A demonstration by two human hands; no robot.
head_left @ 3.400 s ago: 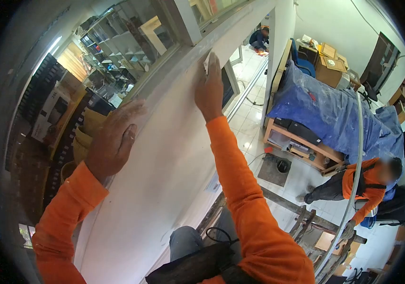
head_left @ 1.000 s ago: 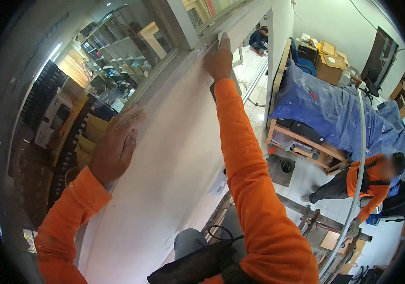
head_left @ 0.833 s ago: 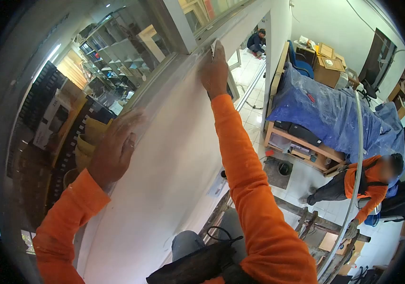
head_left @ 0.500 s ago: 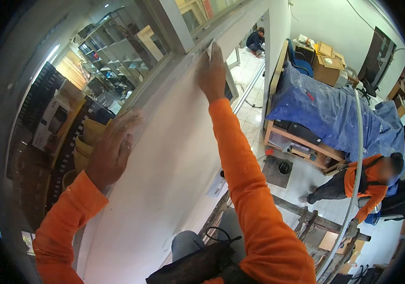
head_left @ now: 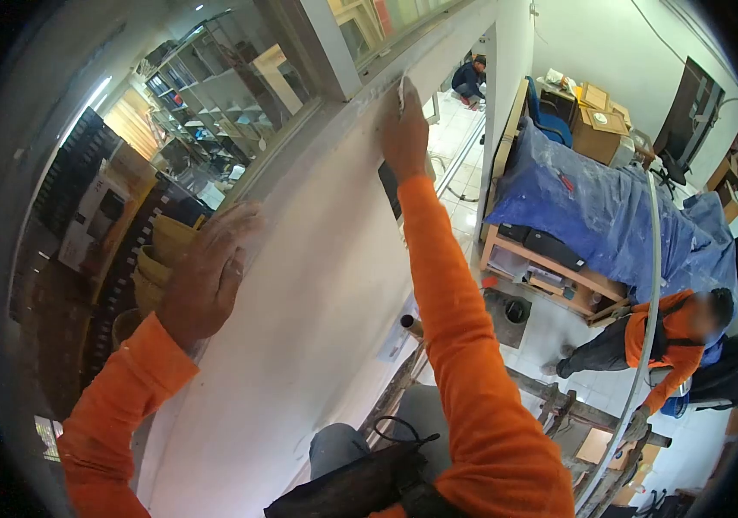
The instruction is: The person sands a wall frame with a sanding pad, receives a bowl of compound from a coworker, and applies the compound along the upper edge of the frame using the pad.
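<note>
Now the white wall (head_left: 300, 285) below the window frame (head_left: 334, 95) is leaned on by the left hand (head_left: 205, 272), spread flat, unmoved. Farther up the sill than half a second ago, the right hand (head_left: 405, 134) is closed around a small white sanding pad (head_left: 401, 90), so another rubbing stroke seems underway. No writing can be read.

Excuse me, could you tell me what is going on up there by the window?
A person in orange sleeves is up high against a white wall, beneath a window frame. The right hand presses a small pale pad, likely sandpaper, on the wall's top edge. The left hand lies flat on the edge. Below, a co-worker in orange holds a long white strip beside a blue-covered table.
</note>
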